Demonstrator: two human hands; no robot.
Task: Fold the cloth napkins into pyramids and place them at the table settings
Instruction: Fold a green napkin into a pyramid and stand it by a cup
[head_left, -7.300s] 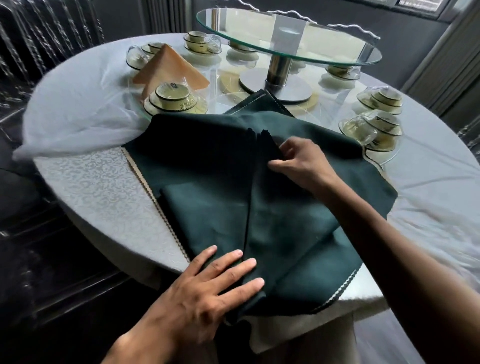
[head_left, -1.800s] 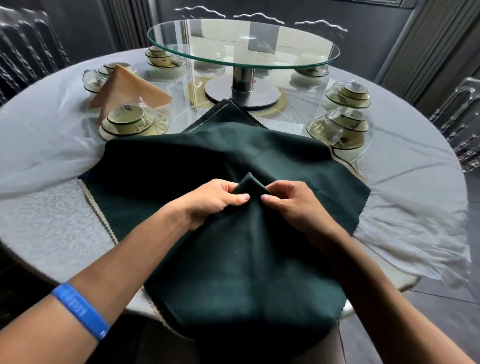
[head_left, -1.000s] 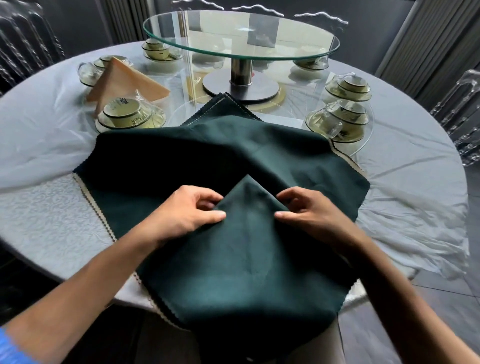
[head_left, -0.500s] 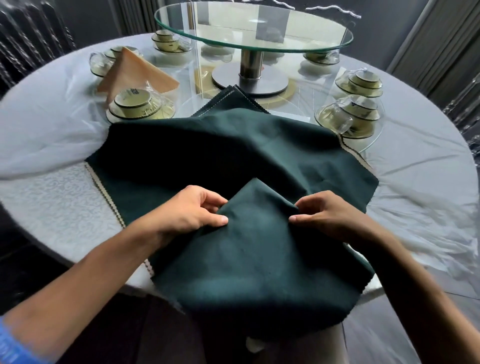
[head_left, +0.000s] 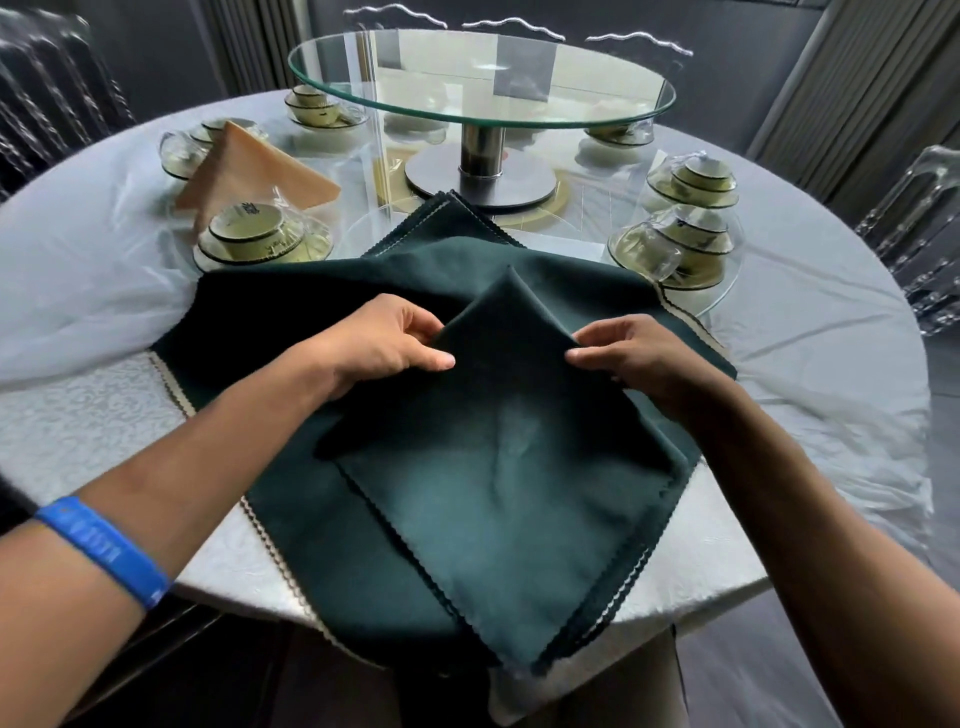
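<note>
Green napkin held by both upper edges, point aimed at the glass turntable

The folded napkin (head_left: 498, 467) lies on the desk (head_left: 78, 415) directly between the hands, diagonal running from the person toward the turntable (head_left: 480, 78); left hand (head_left: 379, 345) and right hand (head_left: 631, 353) each pinch a sloping edge, equally near. Left of the turntable, cups (head_left: 254, 234) sit plastic-wrapped beside a finished orange napkin (head_left: 249, 171)
</note>
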